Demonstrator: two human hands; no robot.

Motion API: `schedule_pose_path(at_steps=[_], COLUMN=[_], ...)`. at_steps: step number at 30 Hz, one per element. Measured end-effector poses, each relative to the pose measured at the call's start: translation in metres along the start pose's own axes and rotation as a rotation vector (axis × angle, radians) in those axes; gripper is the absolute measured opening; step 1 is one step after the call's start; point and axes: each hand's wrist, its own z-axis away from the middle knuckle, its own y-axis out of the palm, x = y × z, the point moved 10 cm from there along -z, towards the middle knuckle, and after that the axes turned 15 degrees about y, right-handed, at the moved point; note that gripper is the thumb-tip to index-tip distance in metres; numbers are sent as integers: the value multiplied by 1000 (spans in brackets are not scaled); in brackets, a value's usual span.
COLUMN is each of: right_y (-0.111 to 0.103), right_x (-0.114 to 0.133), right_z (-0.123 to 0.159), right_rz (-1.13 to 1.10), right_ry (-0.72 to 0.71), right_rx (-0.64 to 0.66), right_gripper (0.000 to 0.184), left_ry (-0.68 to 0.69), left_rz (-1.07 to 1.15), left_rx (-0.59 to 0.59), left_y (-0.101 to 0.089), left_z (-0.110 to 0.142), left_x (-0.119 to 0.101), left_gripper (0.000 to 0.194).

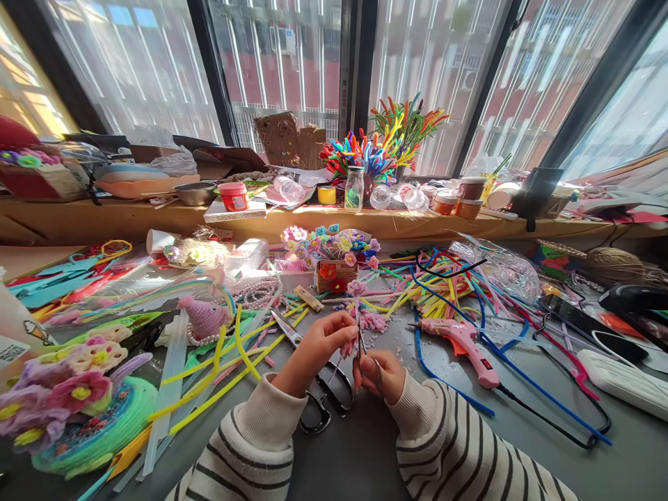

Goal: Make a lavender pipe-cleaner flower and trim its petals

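In front of me, my left hand [334, 337] pinches the stem of a small pink pipe-cleaner flower [357, 287], which stands upright above my fingers. My right hand [380, 372] is closed around a small pair of scissors [360, 335], their thin blades pointing up beside the stem. Part of the handles is hidden in my fingers. Under my left hand lies a larger pair of black-handled scissors [314, 410], blades angled away to the left. Pink fuzzy trimmings [373, 321] lie just beyond my hands. Behind them stands a small woven box of pipe-cleaner flowers [338, 273].
A pink glue gun [462, 341] lies to the right with its black cord trailing. Yellow pipe cleaners [240, 348] and clear glue sticks [165, 390] are on the left, near a flowered green piece [99, 424]. A ledge [292, 224] with jars runs below the windows.
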Motion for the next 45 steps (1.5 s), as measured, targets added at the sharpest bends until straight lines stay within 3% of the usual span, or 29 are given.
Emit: schedule_pose_path(at_steps=[6, 13, 20, 28, 36, 42, 45], right_y=[-12, 3, -16, 5, -1, 13, 8], right_x=[4, 0, -1, -3, -2, -2, -2], right_z=[2, 0, 1, -1, -1, -2, -3], right_rz=[138, -34, 159, -91, -181, -229, -223], right_ry=[-12, 20, 8, 64, 45, 58, 59], right_rx=[-137, 16, -179, 61, 43, 192, 134], right_gripper=[55, 58, 54, 58, 52, 58, 57], left_ry=[-6, -8, 28, -6, -23, -30, -31], left_rz=[-3, 6, -13, 67, 138, 128, 124], left_rx=[-44, 12, -64, 22, 4, 26, 23], left_y=[-4, 2, -6, 2, 3, 5, 5], left_z=[0, 0, -2, 0, 1, 1, 1], left_x=[2, 2, -2, 4, 2, 3, 3], left_gripper=[15, 14, 14, 15, 15, 16, 16])
